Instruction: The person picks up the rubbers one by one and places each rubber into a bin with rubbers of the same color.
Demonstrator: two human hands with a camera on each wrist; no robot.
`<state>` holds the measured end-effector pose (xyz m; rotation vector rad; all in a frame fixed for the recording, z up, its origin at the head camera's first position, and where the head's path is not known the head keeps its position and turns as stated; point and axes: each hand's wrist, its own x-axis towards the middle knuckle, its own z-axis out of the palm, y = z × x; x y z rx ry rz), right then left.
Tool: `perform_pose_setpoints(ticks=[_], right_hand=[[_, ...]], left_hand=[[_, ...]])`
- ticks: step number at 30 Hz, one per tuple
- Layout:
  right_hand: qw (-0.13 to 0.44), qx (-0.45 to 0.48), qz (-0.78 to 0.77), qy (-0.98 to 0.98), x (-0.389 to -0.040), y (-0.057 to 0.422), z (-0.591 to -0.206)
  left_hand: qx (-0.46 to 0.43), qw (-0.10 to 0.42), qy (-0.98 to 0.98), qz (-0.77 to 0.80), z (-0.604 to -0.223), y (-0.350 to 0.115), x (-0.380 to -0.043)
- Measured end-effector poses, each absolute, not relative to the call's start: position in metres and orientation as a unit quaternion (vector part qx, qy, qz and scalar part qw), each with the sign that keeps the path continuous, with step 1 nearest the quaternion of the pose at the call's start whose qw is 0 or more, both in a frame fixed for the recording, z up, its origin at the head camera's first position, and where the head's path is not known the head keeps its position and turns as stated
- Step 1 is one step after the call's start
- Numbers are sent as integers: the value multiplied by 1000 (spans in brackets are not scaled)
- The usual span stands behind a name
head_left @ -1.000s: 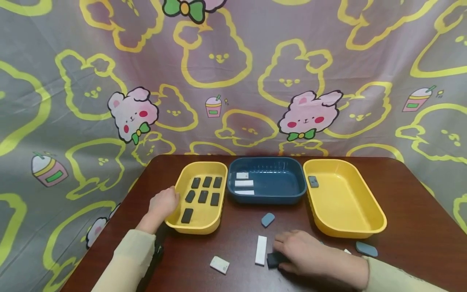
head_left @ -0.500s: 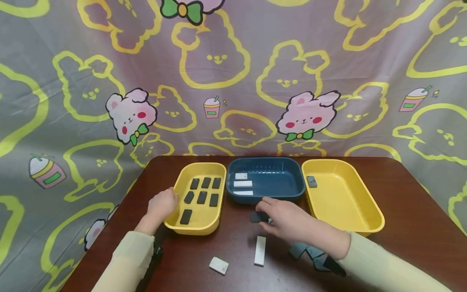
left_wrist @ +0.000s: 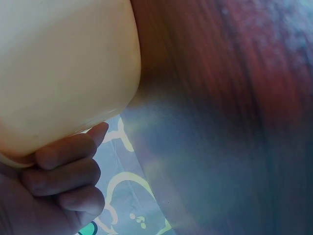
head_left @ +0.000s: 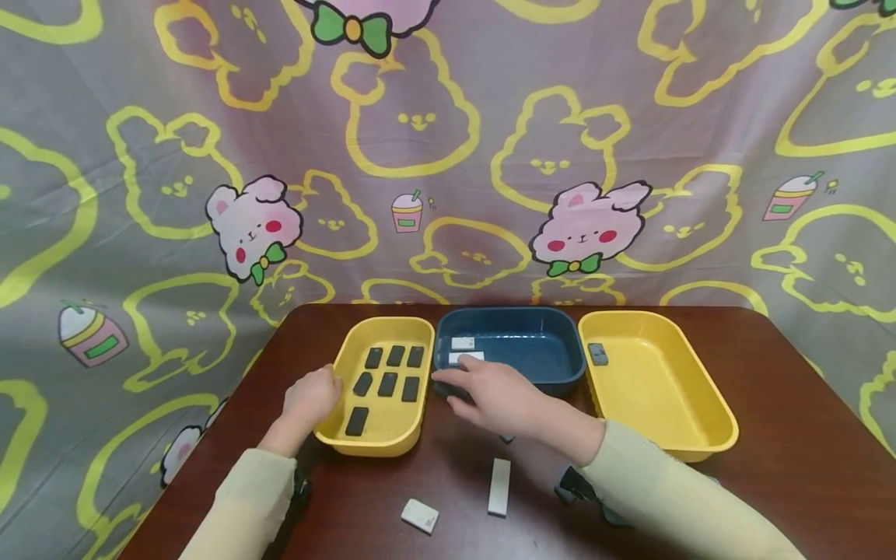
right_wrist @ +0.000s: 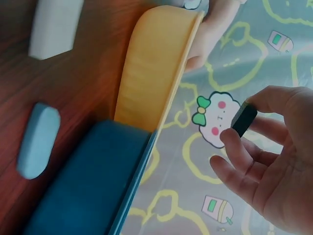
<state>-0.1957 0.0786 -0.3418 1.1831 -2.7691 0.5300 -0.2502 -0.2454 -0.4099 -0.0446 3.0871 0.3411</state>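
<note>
In the head view my left hand (head_left: pixel 311 397) grips the near-left side of the left yellow bin (head_left: pixel 371 449); its curled fingers show under the rim in the left wrist view. Several black erasers (head_left: pixel 355 421) lie flat inside that bin. My right hand (head_left: pixel 500 400) hovers over the front left corner of the blue bin (head_left: pixel 567 383), just right of the yellow one. A small black eraser (right_wrist: pixel 244 119) is pinched between its thumb and fingertips in the right wrist view. From the head camera that eraser is mostly hidden by the hand.
White erasers (head_left: pixel 463 343) lie in the blue bin. The right yellow bin (head_left: pixel 658 389) holds a blue-grey eraser (head_left: pixel 598 354). On the table are two white erasers (head_left: pixel 499 488) and several blue-grey and dark ones, partly covered by the right forearm. A patterned curtain (head_left: pixel 448 155) hangs behind.
My right hand has picked up the black eraser from the table and carried it left and away from me, toward the left yellow bin. The left hand keeps its place on the bin.
</note>
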Motion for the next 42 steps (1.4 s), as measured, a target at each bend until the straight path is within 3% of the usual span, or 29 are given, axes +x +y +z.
perform_pose_setpoints(ticks=[12,22,31,42], right_hand=[[42,378,204,-902,-222,36,-336],[-6,359,233,-904,-237,4,-345],[35,386,131,-912,-235,-22,-361],[13,386,100,-917,-237,-41,-387]], left_hand=[[-19,15,993,112,-409,-244,-249],[-15,9,994,110,-410,-246,-251],[-14,9,994,104,-409,-244,-253],[-12,5,994,106,-408,-244,-252]])
